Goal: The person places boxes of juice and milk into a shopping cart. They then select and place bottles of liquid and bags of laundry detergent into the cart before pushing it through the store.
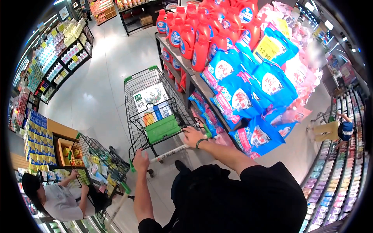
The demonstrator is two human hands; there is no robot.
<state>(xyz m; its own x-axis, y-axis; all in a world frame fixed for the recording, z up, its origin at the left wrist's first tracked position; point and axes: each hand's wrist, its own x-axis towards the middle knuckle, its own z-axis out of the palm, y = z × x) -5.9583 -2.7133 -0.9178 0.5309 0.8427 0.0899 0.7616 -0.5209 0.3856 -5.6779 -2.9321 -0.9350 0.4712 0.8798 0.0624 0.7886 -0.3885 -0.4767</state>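
A wire shopping cart (130,91) with green corners and a green flap stands in front of me. In its basket lie a white and green carton (149,97) and several smaller packages. My right hand (193,136), with a dark band at the wrist, is closed round the right part of the cart's handle. At the handle's left end, my left hand (140,160) is curled on the cart's side, its fingers partly hidden from view.
At the right, close beside the cart, a display holds red bottles (200,52) and blue bags (241,99). A person (64,198) with another cart (97,155) is at the lower left. Another person (330,130) stands far right by shelves.
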